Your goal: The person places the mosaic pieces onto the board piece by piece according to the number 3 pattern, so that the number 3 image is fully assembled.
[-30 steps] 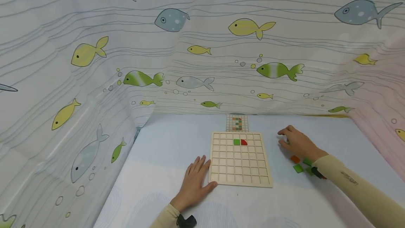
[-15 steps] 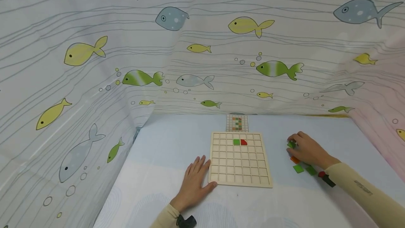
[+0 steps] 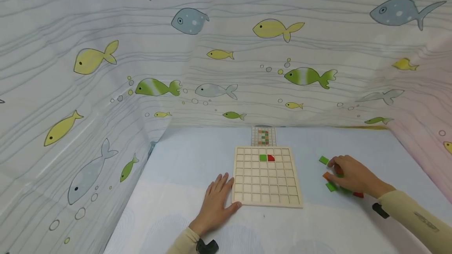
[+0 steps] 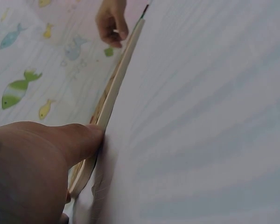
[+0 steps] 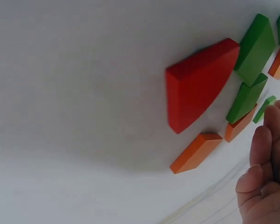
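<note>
My left hand (image 3: 213, 207) rests with straight fingers on the table, at the left edge and lower left corner of a wooden grid board (image 3: 250, 183). The left wrist view shows its thumb (image 4: 81, 140) touching the board's rim. On the board lie a green square tile (image 3: 263, 157) and a red quarter-round tile (image 3: 270, 158), side by side. My right hand (image 3: 356, 173) is over the loose tiles on the right, its thumb by an orange tile (image 3: 326, 175). Nothing shows held in its loosely bent fingers (image 5: 259, 149). A green tile (image 3: 323, 160) lies just beyond its fingertips.
A small pattern card (image 3: 254, 140) with a coloured grid touches the board's far edge. In the right wrist view, a red quarter-round tile (image 5: 200, 84) lies among orange (image 5: 196, 153) and green tiles (image 5: 256, 51). A fish-print curtain (image 3: 247, 69) surrounds the table's far sides.
My right hand first came back to the pile and took a green tile. That tile now lies apart at the far side, and the hand has shifted right, nearer me. The left hand stays put.
</note>
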Action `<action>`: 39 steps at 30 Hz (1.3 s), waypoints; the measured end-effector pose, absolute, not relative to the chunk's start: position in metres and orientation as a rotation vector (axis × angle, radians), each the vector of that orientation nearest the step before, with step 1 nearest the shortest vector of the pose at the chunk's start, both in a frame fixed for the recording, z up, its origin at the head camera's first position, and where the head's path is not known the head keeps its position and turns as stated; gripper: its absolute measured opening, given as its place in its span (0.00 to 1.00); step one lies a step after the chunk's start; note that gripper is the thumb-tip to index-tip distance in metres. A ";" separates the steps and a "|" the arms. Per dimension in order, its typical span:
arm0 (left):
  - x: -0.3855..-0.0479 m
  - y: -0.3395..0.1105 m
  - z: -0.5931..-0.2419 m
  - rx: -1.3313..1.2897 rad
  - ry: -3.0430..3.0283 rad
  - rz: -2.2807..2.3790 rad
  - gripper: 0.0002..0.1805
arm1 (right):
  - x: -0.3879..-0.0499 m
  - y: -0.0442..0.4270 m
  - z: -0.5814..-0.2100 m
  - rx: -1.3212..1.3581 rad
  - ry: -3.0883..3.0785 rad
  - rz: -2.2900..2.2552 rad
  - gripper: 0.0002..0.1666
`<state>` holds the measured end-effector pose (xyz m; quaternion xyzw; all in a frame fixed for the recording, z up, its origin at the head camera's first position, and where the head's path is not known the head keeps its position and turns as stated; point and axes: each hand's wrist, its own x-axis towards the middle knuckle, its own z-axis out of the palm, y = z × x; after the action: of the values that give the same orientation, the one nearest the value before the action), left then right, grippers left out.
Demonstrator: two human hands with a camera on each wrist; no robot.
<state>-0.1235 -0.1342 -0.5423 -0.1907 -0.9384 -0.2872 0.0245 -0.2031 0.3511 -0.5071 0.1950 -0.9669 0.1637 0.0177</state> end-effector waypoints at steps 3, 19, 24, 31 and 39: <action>-0.122 -0.134 -0.542 -0.591 -2.905 -0.897 0.42 | -0.198 0.355 -0.507 0.607 -3.003 0.498 0.23; -0.123 -0.133 -0.543 -0.579 -2.922 -0.888 0.42 | -0.196 0.383 -0.520 0.556 -2.960 0.485 0.11; -0.122 -0.133 -0.544 -0.577 -2.924 -0.894 0.42 | -0.199 0.387 -0.524 0.625 -2.913 0.437 0.11; -0.124 -0.133 -0.544 -0.581 -2.917 -0.889 0.42 | -0.204 0.389 -0.523 0.651 -2.936 0.453 0.13; -0.123 -0.133 -0.544 -0.577 -2.922 -0.885 0.42 | -0.202 0.387 -0.524 0.630 -2.952 0.405 0.13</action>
<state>-0.1225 -0.1331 -0.5437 -0.1858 -0.9402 -0.2849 0.0172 -0.2020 0.3875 -0.5243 0.2065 -0.9682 0.1329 0.0480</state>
